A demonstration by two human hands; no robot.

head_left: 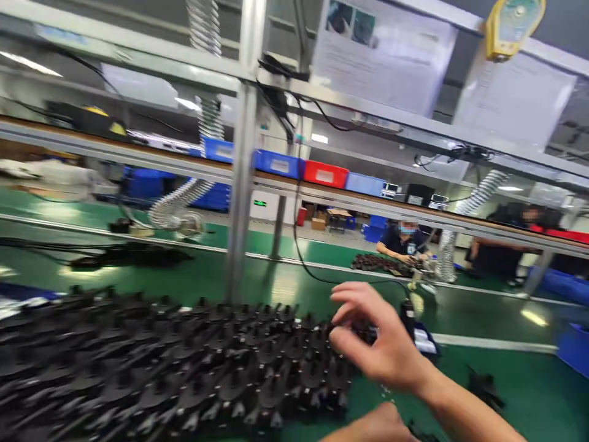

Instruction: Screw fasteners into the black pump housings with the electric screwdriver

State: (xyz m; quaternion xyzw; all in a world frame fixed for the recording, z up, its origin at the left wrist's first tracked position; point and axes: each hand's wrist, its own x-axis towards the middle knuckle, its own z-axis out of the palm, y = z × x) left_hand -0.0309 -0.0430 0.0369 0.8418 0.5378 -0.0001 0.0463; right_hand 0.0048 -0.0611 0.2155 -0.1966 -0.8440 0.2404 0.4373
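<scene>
Rows of black plastic parts cover the green bench in front of me, blurred by motion. My right hand reaches in from the lower right and hovers at the right end of the rows. Its fingers are curved and spread apart from the thumb, just over the last black part. I cannot see it gripping anything. Only the top of my left hand shows, at the bottom edge below the right wrist; what it holds is hidden.
A metal upright stands behind the parts, with a black cable hanging beside it. Blue and red bins sit on a shelf. Other people work at a far bench. A small black piece lies to the right.
</scene>
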